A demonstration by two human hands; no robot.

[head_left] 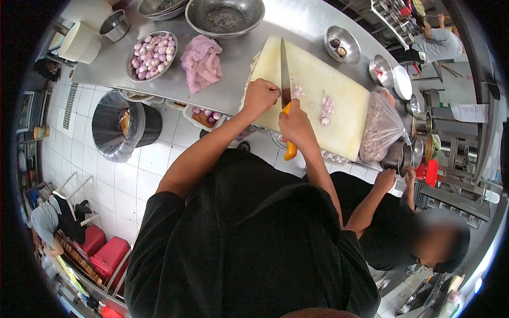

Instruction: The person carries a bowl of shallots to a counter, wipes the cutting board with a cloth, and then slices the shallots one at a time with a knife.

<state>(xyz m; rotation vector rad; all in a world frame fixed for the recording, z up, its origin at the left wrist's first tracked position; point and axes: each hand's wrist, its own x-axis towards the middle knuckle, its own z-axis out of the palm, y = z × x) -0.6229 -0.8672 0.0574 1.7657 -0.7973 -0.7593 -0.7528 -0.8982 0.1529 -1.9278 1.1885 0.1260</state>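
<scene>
My right hand (296, 124) is closed round the yellow handle of a long knife (285, 69), whose blade points away over the white cutting board (339, 85). Left of the blade, my left hand (262, 96) is closed at the board's near left part; what its fingers pinch, if anything, is too small to make out. Cut and peeled shallots (326, 110) lie on the board right of the knife. A steel bowl full of peeled shallots (155, 57) and a crumpled pink cloth (202, 62) are to the left on the steel table.
A lined bin (112, 127) stands on the floor at left. Large steel bowls (225, 16) are at the back. A filled plastic bag (383, 124) sits right of the board. A co-worker (371, 212) in black holds a pot at the right.
</scene>
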